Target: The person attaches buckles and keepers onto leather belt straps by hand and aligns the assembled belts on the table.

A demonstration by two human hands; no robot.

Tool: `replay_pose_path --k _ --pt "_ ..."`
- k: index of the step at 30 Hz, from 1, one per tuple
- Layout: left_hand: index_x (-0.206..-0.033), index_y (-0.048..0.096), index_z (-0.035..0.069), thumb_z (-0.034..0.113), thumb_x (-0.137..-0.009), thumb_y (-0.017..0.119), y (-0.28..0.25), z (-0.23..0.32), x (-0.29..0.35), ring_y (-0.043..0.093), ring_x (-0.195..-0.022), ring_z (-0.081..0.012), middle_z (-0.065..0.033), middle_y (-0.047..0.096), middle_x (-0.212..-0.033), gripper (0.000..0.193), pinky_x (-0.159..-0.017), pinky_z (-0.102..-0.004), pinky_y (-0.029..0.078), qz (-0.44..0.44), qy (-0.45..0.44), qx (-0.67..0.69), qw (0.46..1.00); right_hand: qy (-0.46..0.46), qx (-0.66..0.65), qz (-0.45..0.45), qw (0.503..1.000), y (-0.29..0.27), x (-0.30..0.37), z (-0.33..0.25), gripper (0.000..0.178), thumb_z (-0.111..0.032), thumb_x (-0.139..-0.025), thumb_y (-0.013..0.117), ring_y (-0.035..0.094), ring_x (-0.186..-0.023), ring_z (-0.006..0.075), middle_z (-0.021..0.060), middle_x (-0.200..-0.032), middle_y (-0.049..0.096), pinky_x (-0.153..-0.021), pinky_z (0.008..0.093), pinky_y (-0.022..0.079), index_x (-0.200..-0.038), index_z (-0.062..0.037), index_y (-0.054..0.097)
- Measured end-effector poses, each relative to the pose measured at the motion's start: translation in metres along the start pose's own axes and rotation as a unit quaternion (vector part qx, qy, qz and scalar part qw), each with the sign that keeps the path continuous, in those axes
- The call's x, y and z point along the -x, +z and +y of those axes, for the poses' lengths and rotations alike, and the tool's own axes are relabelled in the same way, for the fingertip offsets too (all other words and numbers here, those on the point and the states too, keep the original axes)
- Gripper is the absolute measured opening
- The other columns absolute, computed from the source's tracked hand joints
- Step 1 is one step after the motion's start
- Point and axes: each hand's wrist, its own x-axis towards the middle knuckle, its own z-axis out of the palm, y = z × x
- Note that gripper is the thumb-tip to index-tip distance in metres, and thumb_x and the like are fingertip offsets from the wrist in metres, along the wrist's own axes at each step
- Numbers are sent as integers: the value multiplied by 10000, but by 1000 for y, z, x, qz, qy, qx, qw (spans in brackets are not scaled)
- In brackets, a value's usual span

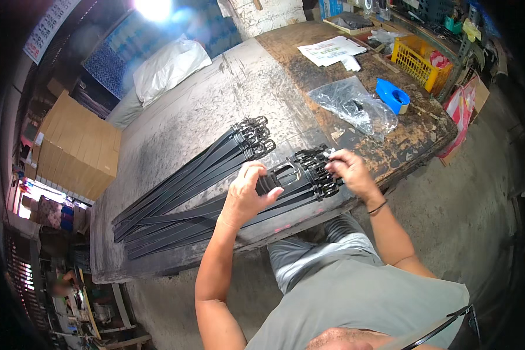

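Note:
Black belts with metal buckles lie on the table in two bundles. The farther bundle [178,175] has its buckles [254,137] clustered at the right end. In the nearer bundle [181,232], more buckles [318,169] crowd together near the table's front edge. My left hand [242,195] is closed on a black belt [266,183] just behind its open-framed buckle [287,174], thumb stretched along the near side. At the buckle cluster, my right hand [351,170] pinches a small white piece [331,154], perhaps a tag; its exact kind is unclear.
On the table's right lie a clear plastic bag [356,105], a blue tape dispenser [392,96] and paper sheets [332,51]. A yellow crate [414,61] stands beyond. Cardboard [76,143] is stacked at left, and a white sack [172,67] rests at the far edge.

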Motion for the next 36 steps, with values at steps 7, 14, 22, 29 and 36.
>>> replay_pose_path --k 7,14,22,29,36 --pt "-1254 436 31 7 -859 536 -21 21 -8 595 -673 -128 -46 581 -779 408 -642 -257 497 -159 -195 219 943 1 -50 -75 996 48 5 25 107 -21 -897 548 575 -849 71 19 -926 634 -741 213 469 -994 -34 591" --pt "-1327 407 22 75 -913 429 -20 16 -8 611 -768 -151 -126 614 -1003 418 -644 -260 508 -217 -217 506 806 -32 -204 -117 971 90 3 34 170 10 -873 567 571 -902 89 30 -982 621 -801 231 470 -1032 -20 618" --pt "-1159 528 -16 203 -909 497 -20 0 -16 603 -625 -159 -112 616 -984 334 -505 -243 461 -279 -226 543 759 -132 -79 -17 988 98 13 30 244 40 -865 547 624 -899 130 78 -965 669 -799 256 496 -1086 -16 633" --pt "-1080 573 13 206 -939 497 0 2 -14 574 -560 -129 -76 636 -891 251 -475 -231 441 -238 -237 529 779 -200 114 -14 973 95 18 14 306 24 -859 525 658 -866 180 178 -1049 642 -737 289 512 -1152 -33 596" --pt "-1043 598 10 162 -941 496 18 13 -19 586 -595 -91 -66 620 -864 209 -468 -209 464 -234 -336 280 868 -300 223 32 927 61 -1 -46 242 -39 -844 543 599 -978 274 160 -1043 616 -858 324 462 -1074 -21 616"
